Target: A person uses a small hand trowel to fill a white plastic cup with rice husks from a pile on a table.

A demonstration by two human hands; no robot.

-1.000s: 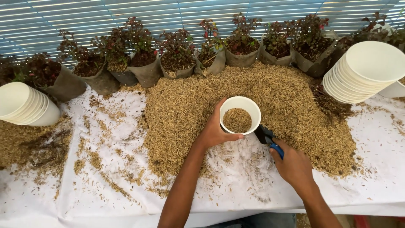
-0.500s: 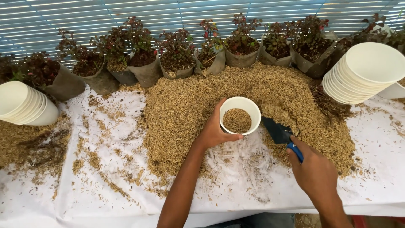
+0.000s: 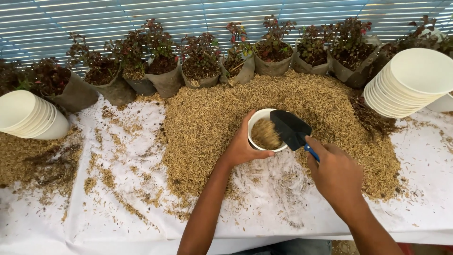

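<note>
White sheeting point(image 3: 118, 222) covers the bench, dusted with loose husk at the near edge. Closest to us, the right hand point(image 3: 337, 172) is clenched around the blue handle of a small black trowel point(image 3: 290, 128), blade tipped over the rim of a white cup point(image 3: 258, 120). The left hand point(image 3: 243, 146) wraps that cup from the side, fingers curled round its wall, thumb across the front, steadying it at the near edge of the big heap of husk point(image 3: 212, 113). Husk sits inside the cup, well below the rim. I'd call this the filling step, mid-pour; the next move looks like another scoop from the heap beside it, keeping the cup level. Further out, stacks of white cups lie on their sides at the left point(image 3: 28, 115) and right point(image 3: 410, 82). At the back, a row of potted plants point(image 3: 203, 61) in grey bags lines the slatted blind point(image 3: 141, 14).
</note>
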